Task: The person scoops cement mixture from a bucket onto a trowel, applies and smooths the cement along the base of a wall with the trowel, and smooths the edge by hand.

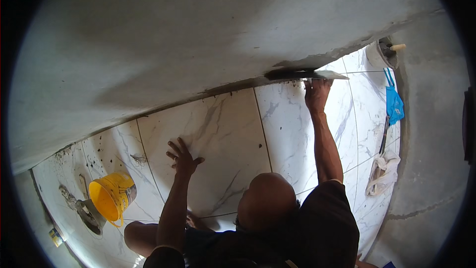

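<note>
My right hand [318, 93] is closed at the near side of a flat plastering trowel [333, 75]. The handle is hidden by my fingers. The long, thin blade lies along the foot of the grey plastered wall [188, 34], where a dark damp strip of mortar [233, 85] runs just above the floor. My left hand [183, 160] rests on a white marble-patterned floor tile [225, 139], its fingers spread and a ring on one of them. It holds nothing.
At the left, a yellow bucket [113, 194] lies tipped beside a grey round-edged piece [90, 217]. Crumbs of mortar dot the tiles nearby. To the right are a bucket with a wooden-handled tool [381, 54], a blue bag [394, 105] and a whitish cloth or sack [383, 172].
</note>
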The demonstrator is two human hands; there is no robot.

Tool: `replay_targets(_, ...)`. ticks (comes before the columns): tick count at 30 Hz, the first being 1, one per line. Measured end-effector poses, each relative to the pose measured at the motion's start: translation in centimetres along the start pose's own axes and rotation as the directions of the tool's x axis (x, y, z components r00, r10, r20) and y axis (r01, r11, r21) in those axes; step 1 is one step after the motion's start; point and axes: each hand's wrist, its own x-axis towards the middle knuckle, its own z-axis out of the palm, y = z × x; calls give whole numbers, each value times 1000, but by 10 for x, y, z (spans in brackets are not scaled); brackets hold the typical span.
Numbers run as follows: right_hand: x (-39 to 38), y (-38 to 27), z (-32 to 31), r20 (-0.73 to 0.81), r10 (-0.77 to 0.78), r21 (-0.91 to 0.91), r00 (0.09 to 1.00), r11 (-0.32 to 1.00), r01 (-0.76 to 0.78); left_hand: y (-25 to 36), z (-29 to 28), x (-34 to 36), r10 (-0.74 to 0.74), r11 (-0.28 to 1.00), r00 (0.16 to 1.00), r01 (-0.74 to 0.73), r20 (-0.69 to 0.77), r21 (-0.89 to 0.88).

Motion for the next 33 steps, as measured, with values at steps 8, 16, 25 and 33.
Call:
replay_targets(8, -27, 0, 15, 186, 59, -31, 981, 998, -54, -3, 2, 4, 7, 1000, 1000, -8, -19, -30)
replay_targets(16, -37, 54, 59, 157, 24, -23, 987, 1000, -21, -2, 8, 7, 30, 999, 999, -31, -28, -35)
replay_targets(25, 2, 31, -20, -4, 7, -26, 1000, 1000, -7, 2, 0, 1, -3, 1000, 1000, 3, 6, -8)
replay_targets(33, -58, 40, 54, 171, 104, -6, 980, 994, -105, 7, 7, 6, 29, 999, 1000, -29, 8, -29)
